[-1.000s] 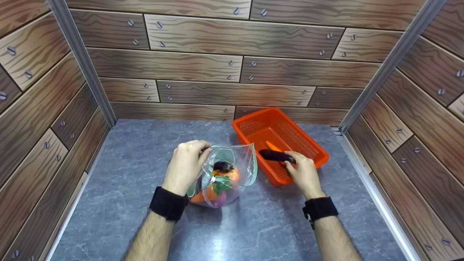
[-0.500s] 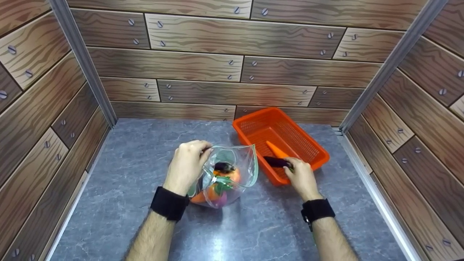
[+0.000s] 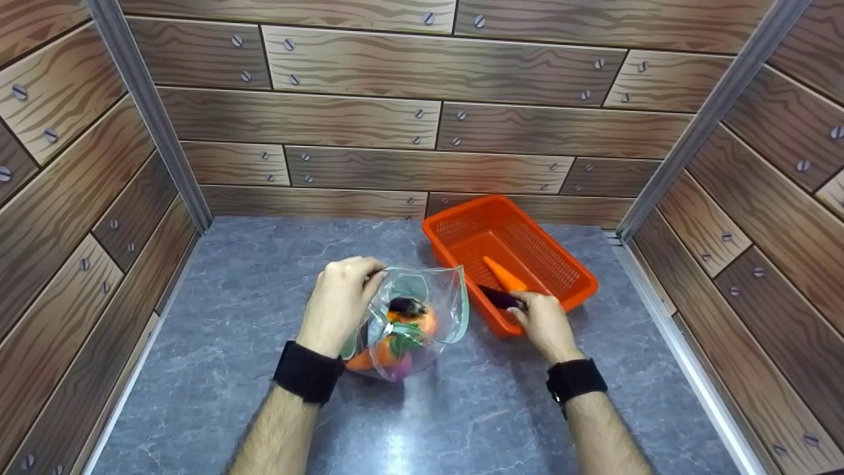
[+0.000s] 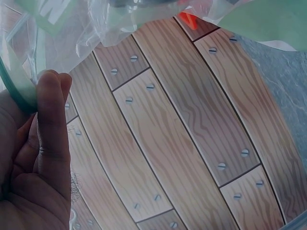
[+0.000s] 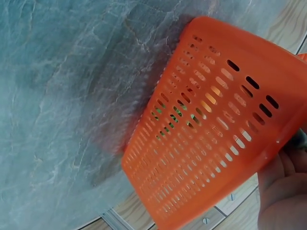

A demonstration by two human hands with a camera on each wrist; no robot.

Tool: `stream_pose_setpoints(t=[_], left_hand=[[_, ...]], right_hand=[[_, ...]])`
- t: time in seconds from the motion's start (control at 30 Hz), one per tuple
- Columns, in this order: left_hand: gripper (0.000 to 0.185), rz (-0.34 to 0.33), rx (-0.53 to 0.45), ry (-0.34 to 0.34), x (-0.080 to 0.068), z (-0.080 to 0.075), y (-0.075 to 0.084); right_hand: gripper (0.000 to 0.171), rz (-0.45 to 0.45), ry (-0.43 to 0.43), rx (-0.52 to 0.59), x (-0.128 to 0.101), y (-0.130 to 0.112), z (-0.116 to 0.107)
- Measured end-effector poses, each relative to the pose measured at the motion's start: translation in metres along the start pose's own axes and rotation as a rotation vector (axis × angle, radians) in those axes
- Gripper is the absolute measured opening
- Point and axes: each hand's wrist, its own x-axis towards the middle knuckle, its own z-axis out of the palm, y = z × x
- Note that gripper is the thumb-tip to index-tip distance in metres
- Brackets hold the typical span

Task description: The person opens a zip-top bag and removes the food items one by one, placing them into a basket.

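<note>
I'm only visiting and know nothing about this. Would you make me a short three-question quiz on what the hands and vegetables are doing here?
1. True or false: the left hand holds the rim of the clear bag.
2. What does the right hand grip? A) the carrot B) the dark purple eggplant C) the basket rim
3. Fill in: the carrot lies inside the orange ____.

Key
1. True.
2. B, the eggplant, held over the basket's near edge.
3. Basket.
</note>
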Motion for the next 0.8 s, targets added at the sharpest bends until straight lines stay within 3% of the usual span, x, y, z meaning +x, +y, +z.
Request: stream_pose_setpoints(t=[0.27, 0.53, 0.8], left_hand=[[0.008, 0.006, 0.009, 0.003, 0.000, 0.001, 0.000], [0.009, -0.001, 0.005, 0.000, -0.001, 0.000, -0.001], [0.008, 0.002, 0.004, 0.001, -0.001, 0.000, 0.000]], right_hand=[[0.039, -0.026, -0.065, -0.071, 0.002, -0.002, -0.003], [0.026, -0.043, -0.084, -0.126, 0.003, -0.003, -0.003], [0.025, -0.046, -0.099, -0.090, -0.007, 0.004, -0.011]])
